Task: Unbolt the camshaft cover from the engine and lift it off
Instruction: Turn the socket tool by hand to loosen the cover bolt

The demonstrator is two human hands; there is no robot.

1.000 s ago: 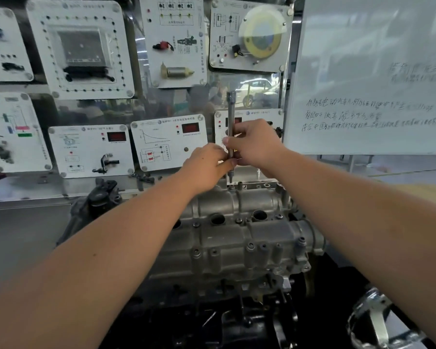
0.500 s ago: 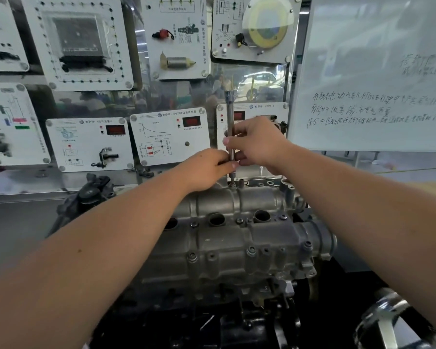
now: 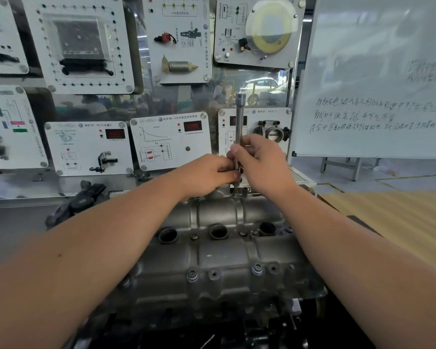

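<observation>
The grey cast camshaft cover (image 3: 219,255) sits on the engine in front of me, with three round plug holes along its middle and bolts (image 3: 257,269) in its near edge. A long steel extension bar (image 3: 239,122) stands upright on a bolt at the cover's far edge. My right hand (image 3: 259,159) pinches the bar's lower shaft between thumb and fingers. From the left, my left hand (image 3: 209,172) grips the same shaft just below, fingers curled round it. The bar's tip is partly hidden by my hands.
Behind the engine stands a wall of white training panels (image 3: 171,142) with sensors and red displays. A whiteboard (image 3: 378,79) with handwriting is at the right, above a wooden surface (image 3: 400,222). A black part (image 3: 81,200) lies left of the engine.
Both hands have stayed on the upright bar at the cover's far edge. The right hand's fingers have shifted slightly on the shaft, and my head has moved closer.
</observation>
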